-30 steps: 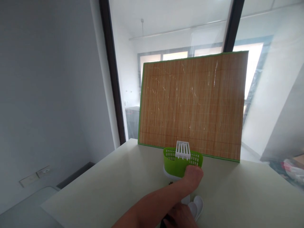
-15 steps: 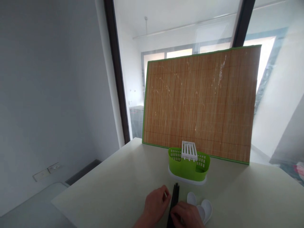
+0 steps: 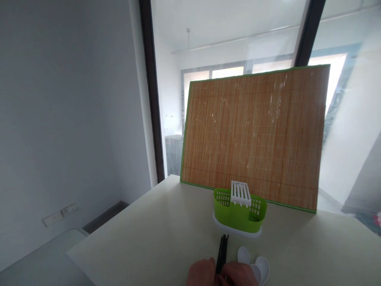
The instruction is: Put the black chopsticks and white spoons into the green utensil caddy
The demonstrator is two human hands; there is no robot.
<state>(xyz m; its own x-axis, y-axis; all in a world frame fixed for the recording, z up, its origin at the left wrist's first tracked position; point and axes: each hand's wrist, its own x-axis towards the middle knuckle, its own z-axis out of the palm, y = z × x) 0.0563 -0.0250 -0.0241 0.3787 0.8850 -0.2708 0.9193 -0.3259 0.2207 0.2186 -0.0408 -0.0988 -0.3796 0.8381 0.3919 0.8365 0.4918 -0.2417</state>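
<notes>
1. While the black chopsticks (image 3: 222, 256) lie bundled at the table's near edge, tips fanned slightly, the right hand (image 3: 239, 274) has its fingers curled around their lower part.
2. The left hand (image 3: 201, 273) is bent against their other side; whether its fingers grip cannot be told.
3. White spoons (image 3: 262, 269) lie just beside the right hand.
4. Beyond them, a green cutlery basket (image 3: 238, 216) with a white slotted rack (image 3: 241, 193) stands on the white table (image 3: 143, 238).
5. A green-edged bamboo mat (image 3: 253, 135) stands upright behind.
</notes>
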